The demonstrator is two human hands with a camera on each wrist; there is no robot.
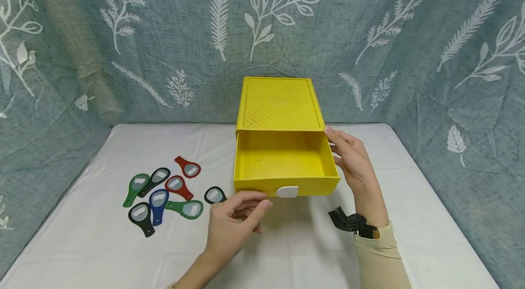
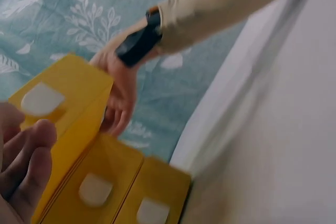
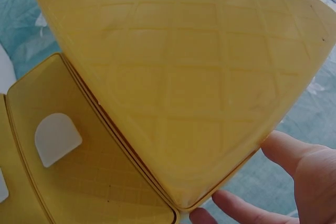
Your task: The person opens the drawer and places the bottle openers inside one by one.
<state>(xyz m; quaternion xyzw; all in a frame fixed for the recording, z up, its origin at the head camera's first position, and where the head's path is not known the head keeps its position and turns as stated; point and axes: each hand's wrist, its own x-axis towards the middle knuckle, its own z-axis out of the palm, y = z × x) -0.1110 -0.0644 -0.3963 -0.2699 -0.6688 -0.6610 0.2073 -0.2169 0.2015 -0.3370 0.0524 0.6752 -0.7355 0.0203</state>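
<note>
A yellow plastic drawer cabinet [image 1: 283,104] stands at the middle of the table, its top drawer [image 1: 262,184] pulled out, with a bare floor inside. A white tab handle [image 1: 288,192] is on the drawer front. My left hand [image 1: 231,223] is at the lower left of that front, fingers loosely bent and thumb apart from the index finger. On the cabinet's right side, near the front corner, rest the extended fingers of my right hand [image 1: 354,159]. Closest to my left hand is a black bottle opener [image 1: 214,194], its handle end partly hidden behind the hand.
Several bottle openers lie left of the cabinet, among them a red one [image 1: 190,170], a blue one [image 1: 158,204] and a green one [image 1: 133,191]. Two closed drawers with white tabs [image 2: 96,190] sit below the pulled-out one. A patterned curtain [image 1: 176,43] hangs behind the white-covered table [image 1: 414,216].
</note>
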